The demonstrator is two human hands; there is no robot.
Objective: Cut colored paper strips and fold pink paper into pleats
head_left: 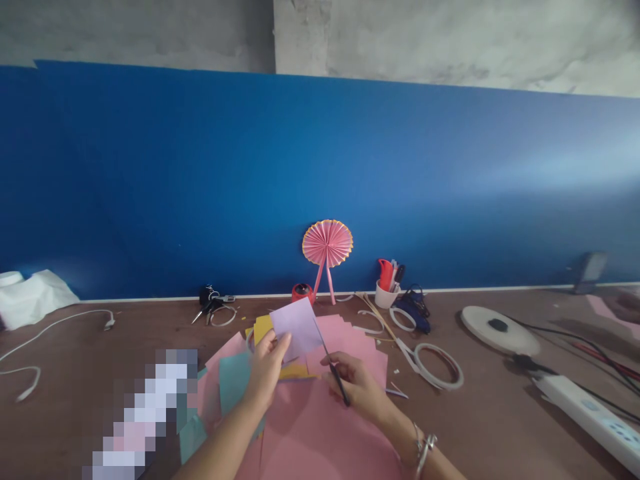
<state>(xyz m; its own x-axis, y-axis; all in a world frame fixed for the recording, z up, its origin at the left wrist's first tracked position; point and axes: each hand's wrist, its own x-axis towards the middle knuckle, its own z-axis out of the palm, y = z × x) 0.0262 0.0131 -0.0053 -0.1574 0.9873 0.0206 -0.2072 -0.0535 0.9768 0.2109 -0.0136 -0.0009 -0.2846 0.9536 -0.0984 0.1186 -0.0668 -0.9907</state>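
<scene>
My left hand pinches a lavender sheet of paper by its lower left edge and holds it up, tilted, above the table. Closed around a dark-handled pair of scissors, my right hand is just right of that sheet. The thin blades run along the sheet's right edge; whether they are parted is too small to tell. Beneath both hands lie overlapping sheets of pink paper, with teal paper at the left and yellow paper behind the left hand.
A pleated pink paper fan stands against the blue partition. Behind the paper are a white cup of tools, keys and a red round object. Rolls of tape, a round pad and a power strip lie right.
</scene>
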